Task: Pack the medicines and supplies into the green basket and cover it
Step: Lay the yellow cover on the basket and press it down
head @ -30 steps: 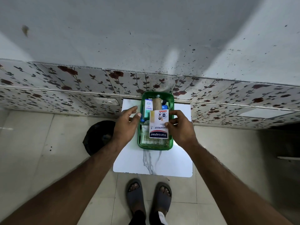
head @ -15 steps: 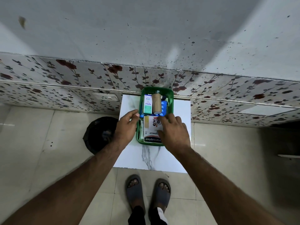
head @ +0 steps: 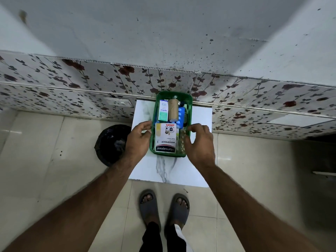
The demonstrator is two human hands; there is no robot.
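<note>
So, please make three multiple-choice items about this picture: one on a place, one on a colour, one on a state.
1. Where does the white Hansaplast plaster box lie?
A. in the green plastic basket, at its near end
B. on the floor
C. on the black bag

2. What colour is the rolled bandage?
A. red
B. tan
C. black

3. Is the basket covered?
A. yes, a lid is on
B. no, it is open on top
C. yes, with cloth

Answers: 1 A, the box lies inside the rim between the left hand and the right hand. 2 B, the roll looks tan. 3 B, the contents show from above.
</note>
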